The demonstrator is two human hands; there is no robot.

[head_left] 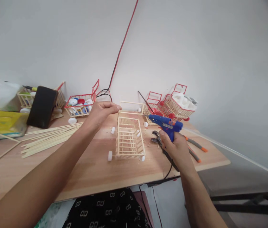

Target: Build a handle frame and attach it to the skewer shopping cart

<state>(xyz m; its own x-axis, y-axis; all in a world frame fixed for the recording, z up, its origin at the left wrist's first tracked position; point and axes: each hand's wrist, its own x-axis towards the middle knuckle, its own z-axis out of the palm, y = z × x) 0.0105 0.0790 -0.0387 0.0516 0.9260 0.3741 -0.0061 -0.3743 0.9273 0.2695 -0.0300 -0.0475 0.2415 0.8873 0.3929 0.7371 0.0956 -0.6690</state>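
Note:
A miniature shopping cart (130,155) made of pale wooden sticks stands on the table on white cap wheels. At its far end rises a thin stick handle frame (134,102). My left hand (103,110) pinches the left side of that frame between thumb and fingertips. To the right of the cart, my right hand (175,147) is wrapped round the grip of a blue glue gun (166,123). The gun's nozzle points left toward the cart's far right corner, apart from my left fingers.
Loose wooden sticks (53,139) lie at left near a black phone (42,107). Behind stand a red-rimmed cart of bottle caps (80,106) and a cart with white contents (180,106). Orange-handled pliers (195,144) lie at right. The table's front edge (96,193) is close to my lap.

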